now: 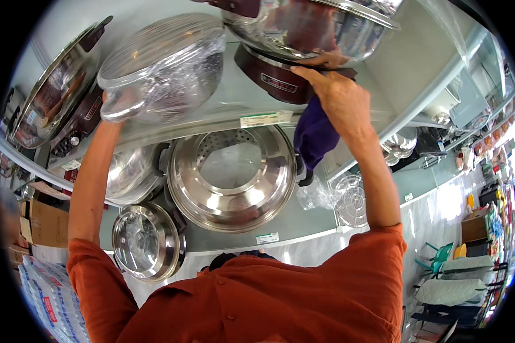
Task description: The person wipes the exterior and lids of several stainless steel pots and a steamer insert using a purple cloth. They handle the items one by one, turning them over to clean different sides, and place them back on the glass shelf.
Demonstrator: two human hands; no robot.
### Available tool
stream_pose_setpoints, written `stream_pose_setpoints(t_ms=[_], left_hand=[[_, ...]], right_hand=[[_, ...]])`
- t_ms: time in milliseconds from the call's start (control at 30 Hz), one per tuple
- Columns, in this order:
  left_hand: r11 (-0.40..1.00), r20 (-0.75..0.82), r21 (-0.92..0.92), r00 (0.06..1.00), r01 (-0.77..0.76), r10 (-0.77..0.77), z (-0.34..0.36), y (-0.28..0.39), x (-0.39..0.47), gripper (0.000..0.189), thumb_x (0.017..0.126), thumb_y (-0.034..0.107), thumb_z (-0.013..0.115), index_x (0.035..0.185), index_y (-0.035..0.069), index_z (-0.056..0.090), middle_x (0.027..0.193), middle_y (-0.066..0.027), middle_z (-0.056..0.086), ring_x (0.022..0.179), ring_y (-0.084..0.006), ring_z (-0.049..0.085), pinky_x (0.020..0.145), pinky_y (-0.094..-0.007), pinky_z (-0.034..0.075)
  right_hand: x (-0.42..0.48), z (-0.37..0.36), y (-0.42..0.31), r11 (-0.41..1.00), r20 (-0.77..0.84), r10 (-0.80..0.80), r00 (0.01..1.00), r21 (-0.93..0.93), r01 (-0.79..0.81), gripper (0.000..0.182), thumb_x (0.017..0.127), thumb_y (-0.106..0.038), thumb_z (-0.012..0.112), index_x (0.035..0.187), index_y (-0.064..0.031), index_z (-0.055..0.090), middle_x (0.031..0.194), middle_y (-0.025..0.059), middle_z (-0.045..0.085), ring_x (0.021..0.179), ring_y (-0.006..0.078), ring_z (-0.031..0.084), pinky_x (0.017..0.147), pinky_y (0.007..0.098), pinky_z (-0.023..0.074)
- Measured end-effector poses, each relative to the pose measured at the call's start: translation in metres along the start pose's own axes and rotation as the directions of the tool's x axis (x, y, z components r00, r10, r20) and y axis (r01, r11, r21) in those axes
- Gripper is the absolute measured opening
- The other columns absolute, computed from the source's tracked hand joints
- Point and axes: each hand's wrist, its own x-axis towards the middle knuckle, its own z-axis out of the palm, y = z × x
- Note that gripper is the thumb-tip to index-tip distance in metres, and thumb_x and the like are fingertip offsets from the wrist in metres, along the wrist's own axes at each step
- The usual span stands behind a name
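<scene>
At the upper left, my left hand (107, 112) is mostly hidden behind a plastic-wrapped pan (163, 68) with a lid, which it holds tilted by its handle end. My right hand (343, 96) is at the dark red electric base (279, 79) of a large steel pot (309, 30); its index finger touches the base's rim. A purple cloth (315, 133) hangs below this hand, its upper end hidden by the palm and curled fingers. The base bears a small control panel.
On the lower shelf stand a wide steel steamer pot (231, 206) and a smaller steel pot (143, 244). An electric pan (51, 94) leans at the left. A price tag (266, 119) sits on the upper shelf's edge (206, 128). Clear plastic wrap (315, 193) lies at the right.
</scene>
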Motion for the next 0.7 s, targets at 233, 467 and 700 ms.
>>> stream_pose_setpoints(t_ms=[233, 467, 700], left_hand=[[0.966, -0.223, 0.26, 0.974, 0.01, 0.05, -0.005, 0.021, -0.01, 0.043, 0.093, 0.024, 0.055, 0.132, 0.006, 0.046, 0.128, -0.0126, 0.055, 0.112, -0.0277, 0.056, 0.093, -0.0455, 0.05], [0.906, -0.337, 0.414, 0.94, 0.095, 0.055, -0.013, 0.032, -0.017, 0.041, 0.094, 0.026, 0.053, 0.131, 0.007, 0.047, 0.127, -0.012, 0.056, 0.111, -0.0279, 0.056, 0.093, -0.0459, 0.05], [0.943, -0.53, 0.332, 0.833, 0.035, 0.156, -0.002, 0.027, -0.027, 0.035, 0.097, 0.03, 0.046, 0.125, 0.01, 0.051, 0.122, -0.0101, 0.059, 0.106, -0.0274, 0.058, 0.09, -0.0459, 0.051]], right_hand=[[-0.047, -0.018, -0.052, 0.762, -0.048, 0.033, 0.998, 0.648, 0.006, 0.027, 0.085, -0.015, 0.064, 0.112, -0.0097, 0.066, 0.088, 0.0143, 0.068, 0.068, 0.0285, 0.065, 0.067, 0.0371, 0.0541], [-0.05, -0.017, -0.033, -0.224, 0.339, -0.05, 0.939, 0.913, -0.341, 0.027, 0.091, -0.027, 0.065, 0.1, -0.0016, 0.07, 0.074, 0.0014, 0.062, 0.066, 0.0081, 0.052, 0.061, 0.0237, 0.044], [-0.065, 0.0, -0.029, -0.588, 0.561, -0.235, 0.794, 0.568, -0.576, 0.027, 0.093, -0.029, 0.062, 0.097, -0.0035, 0.07, 0.073, -0.0029, 0.057, 0.063, 0.0023, 0.05, 0.055, 0.0172, 0.0404]])
